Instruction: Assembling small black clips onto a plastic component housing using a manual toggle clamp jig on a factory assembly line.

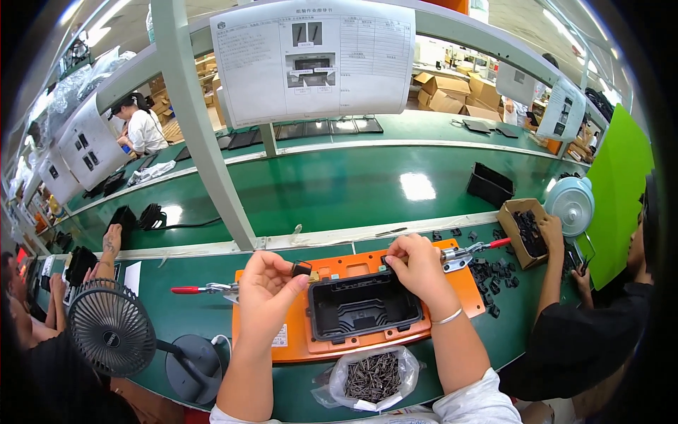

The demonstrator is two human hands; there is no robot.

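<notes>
A black rectangular plastic box (365, 308) sits open side up in an orange fixture plate (459, 284). My left hand (270, 286) is above the fixture's left side, pinching a small black plastic part (302, 268) between thumb and fingers, just off the box's far left corner. My right hand (418, 267) is closed at the box's far right corner, its fingertips pressed together. Something small and dark shows at those fingertips, but its kind is hidden. Toggle clamps with red handles flank the fixture, one on the left (205, 289) and one on the right (480, 249).
A plastic bag of dark screws (372, 377) lies before the fixture. Small black parts (496, 273) are scattered to the right, by a cardboard box (524, 233) where a co-worker's hand (551, 232) reaches. A black fan (113, 328) stands left; a green conveyor (339, 185) runs behind.
</notes>
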